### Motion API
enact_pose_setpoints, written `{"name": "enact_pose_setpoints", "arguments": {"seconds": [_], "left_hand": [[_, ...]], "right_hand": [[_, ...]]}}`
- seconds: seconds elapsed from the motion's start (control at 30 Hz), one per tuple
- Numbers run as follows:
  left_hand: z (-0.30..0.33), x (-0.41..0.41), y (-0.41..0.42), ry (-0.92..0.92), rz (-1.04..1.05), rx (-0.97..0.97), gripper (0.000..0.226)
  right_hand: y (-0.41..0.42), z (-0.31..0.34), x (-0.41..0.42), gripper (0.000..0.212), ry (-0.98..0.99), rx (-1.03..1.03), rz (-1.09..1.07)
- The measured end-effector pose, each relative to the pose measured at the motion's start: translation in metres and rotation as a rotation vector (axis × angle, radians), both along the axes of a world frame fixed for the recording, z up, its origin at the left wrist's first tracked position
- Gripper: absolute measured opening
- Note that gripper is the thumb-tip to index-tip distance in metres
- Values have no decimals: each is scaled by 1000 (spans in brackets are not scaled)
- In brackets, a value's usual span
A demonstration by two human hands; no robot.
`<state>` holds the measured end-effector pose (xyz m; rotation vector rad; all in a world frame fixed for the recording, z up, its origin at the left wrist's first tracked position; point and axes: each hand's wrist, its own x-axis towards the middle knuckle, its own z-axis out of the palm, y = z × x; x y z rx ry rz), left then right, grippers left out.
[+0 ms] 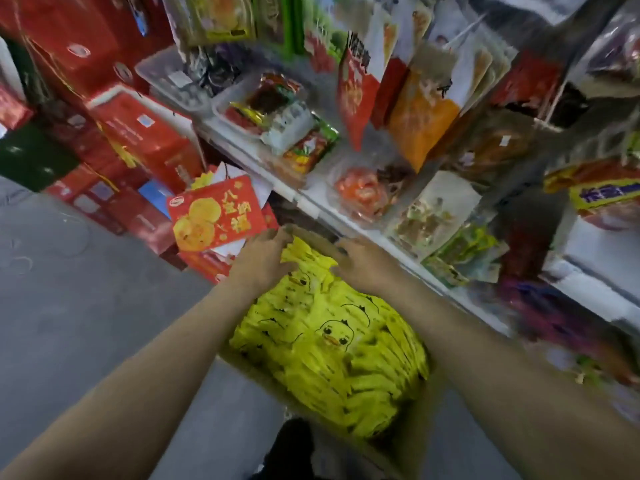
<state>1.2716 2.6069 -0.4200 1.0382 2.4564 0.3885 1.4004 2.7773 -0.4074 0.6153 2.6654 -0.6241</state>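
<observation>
The open brown cardboard box stands on the grey floor against the white shelf, filled with yellow duck-print packets. The left hand grasps the far packets with curled fingers. The right hand lies alongside; blur hides its grasp.

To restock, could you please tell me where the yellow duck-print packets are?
In the head view, the yellow duck-print packets fill the brown cardboard box at lower centre, beside the white shelf, under the left hand and right hand.
</observation>
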Motion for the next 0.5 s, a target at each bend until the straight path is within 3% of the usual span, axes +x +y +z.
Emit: {"name": "enact_pose_setpoints", "arguments": {"seconds": [0.17, 0.37, 0.5], "left_hand": [[-87, 0, -7, -155, -15, -19, 63], [-155, -18, 17, -226, -51, 44, 77], [-172, -22, 32, -201, -11, -21, 75]], "right_hand": [[-10, -88, -2, 49, -110, -126, -108], [-9, -142, -17, 47, 2, -224, -298], [-5, -157, -22, 36, 63, -227, -365]]}}
